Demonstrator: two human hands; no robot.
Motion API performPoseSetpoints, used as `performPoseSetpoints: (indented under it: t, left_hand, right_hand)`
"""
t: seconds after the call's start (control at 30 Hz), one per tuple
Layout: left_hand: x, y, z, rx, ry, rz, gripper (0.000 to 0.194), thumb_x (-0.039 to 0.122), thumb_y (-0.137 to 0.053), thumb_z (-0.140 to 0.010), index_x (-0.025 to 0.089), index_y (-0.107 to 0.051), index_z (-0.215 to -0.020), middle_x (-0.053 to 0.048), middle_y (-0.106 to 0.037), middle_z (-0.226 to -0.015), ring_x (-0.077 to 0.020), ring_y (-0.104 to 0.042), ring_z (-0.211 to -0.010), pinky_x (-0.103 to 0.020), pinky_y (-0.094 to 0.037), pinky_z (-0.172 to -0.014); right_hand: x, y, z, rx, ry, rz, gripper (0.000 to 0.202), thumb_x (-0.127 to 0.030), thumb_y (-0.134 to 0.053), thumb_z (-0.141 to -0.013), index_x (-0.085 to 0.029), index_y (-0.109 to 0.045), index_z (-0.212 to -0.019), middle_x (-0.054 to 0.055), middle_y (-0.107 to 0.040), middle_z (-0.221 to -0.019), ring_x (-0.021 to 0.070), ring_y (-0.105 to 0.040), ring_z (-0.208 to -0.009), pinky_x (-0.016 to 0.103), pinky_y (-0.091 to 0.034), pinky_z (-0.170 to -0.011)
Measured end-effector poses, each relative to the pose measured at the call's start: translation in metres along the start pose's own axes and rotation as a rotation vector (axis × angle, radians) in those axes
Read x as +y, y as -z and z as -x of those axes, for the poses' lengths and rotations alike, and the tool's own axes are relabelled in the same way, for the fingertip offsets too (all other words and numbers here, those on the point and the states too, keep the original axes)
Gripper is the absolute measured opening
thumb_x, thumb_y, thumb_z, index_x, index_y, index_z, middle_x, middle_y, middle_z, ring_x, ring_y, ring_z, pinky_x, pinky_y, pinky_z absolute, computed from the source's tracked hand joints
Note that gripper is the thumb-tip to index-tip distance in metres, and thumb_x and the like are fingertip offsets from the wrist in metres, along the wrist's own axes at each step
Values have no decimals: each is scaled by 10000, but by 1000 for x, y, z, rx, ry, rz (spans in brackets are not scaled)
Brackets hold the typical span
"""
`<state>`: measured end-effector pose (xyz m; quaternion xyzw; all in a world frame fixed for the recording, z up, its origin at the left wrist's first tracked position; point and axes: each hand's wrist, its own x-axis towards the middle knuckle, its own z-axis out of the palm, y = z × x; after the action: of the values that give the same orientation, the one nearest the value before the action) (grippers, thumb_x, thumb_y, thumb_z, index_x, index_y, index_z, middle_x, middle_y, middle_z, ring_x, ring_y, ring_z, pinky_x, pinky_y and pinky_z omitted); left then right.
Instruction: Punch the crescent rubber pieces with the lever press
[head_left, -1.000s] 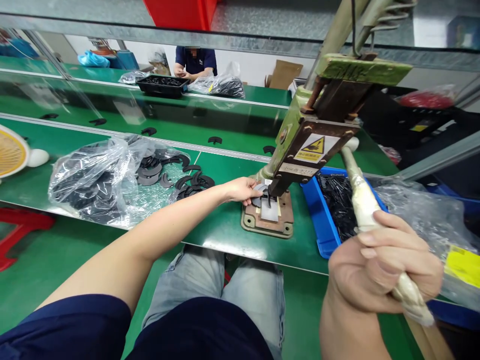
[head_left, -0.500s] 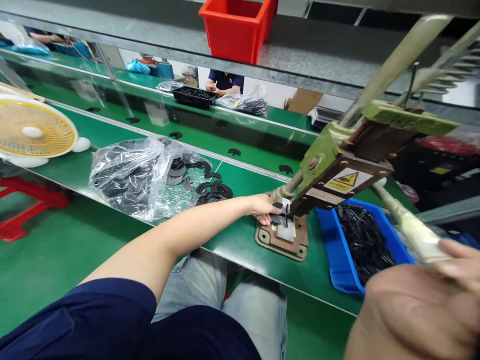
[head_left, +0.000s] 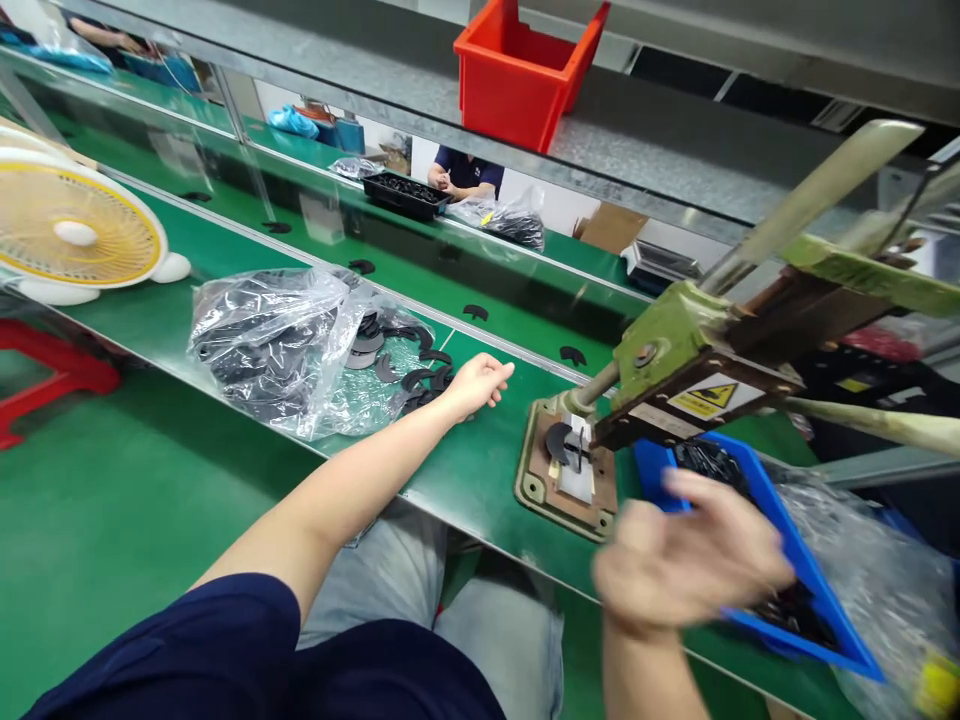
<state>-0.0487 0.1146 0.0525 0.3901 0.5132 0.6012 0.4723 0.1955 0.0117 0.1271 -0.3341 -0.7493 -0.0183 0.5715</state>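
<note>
Black crescent piece [head_left: 557,443] flat on press base [head_left: 535,468]; loose black crescents [head_left: 385,369] overlap at left.

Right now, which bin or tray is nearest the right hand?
The blue bin, partly behind the blurred right hand; the red bin sits up on the shelf, and the black tray stands far beyond.

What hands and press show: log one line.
left hand: beside black crescent pieces | right hand: blurred, near blue plastic bin | green metal press: black crescent piece on base
</note>
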Motion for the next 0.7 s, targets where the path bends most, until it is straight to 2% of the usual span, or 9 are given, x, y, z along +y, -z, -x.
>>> performPoseSetpoints:
  t: [0.07,0.13,0.2,0.27,0.4,0.53,0.7]
  left_hand:
    - [3,6,-13,88,-62,88,357,469,-759,-952,178,-553,-963,39,-641,-761,-53,-581,-516,-163,-458,-466]
    - [4,7,-25,140,-121,166,366,448,-783,-930,178,-544,-994,49,-628,-782,-53,-598,-541,-171,-483,-495]
    - [1,6,-35,183,-169,239,419,450,-820,-890,180,-534,-1036,57,-615,-813,-60,-631,-581,-185,-520,-535]
    - [-5,6,-42,219,-184,289,489,460,-856,-844,184,-520,-1067,60,-608,-852,-69,-661,-616,-204,-553,-573]
    - [-16,4,-45,229,-169,326,535,427,-888,-810,188,-507,-1099,38,-629,-932,-82,-697,-651,-230,-584,-616]
    - [-20,0,-46,229,-123,346,483,360,-869,-842,192,-507,-1113,30,-635,-954,-79,-698,-653,-223,-582,-615]
    - [-20,-2,-46,246,-114,349,416,292,-834,-878,196,-515,-1126,-1,-657,-1024,-82,-707,-694,-216,-584,-636]
  right_hand:
    - [-9,-31,13,-268,30,-35,535,-346,-633,-992,-302,-501,-1509,81,-681,-1153,258,-663,-1109,515,-563,-994]
    - [-14,-65,20,-572,-1,-55,655,-276,-583,-1003,-302,-360,-1619,69,-683,-1118,232,-674,-1029,475,-571,-940]
    - [-13,-98,22,-724,-53,-49,727,-252,-525,-1016,-292,-227,-1678,61,-677,-1105,202,-667,-943,422,-577,-872]
    - [-9,-125,21,-776,-54,-8,755,-245,-503,-1019,-289,-171,-1695,57,-675,-1089,197,-656,-905,397,-565,-835]
    - [3,-160,24,-836,45,129,724,-235,-505,-1013,-266,-236,-1685,65,-685,-1041,213,-647,-904,368,-516,-783]
    - [14,-174,33,-748,71,83,677,-224,-438,-1039,-216,-236,-1685,72,-680,-1018,211,-632,-895,373,-520,-809]
    - [22,-175,39,-698,43,4,665,-222,-419,-1040,-240,-258,-1684,73,-678,-1008,211,-640,-888,379,-556,-831]
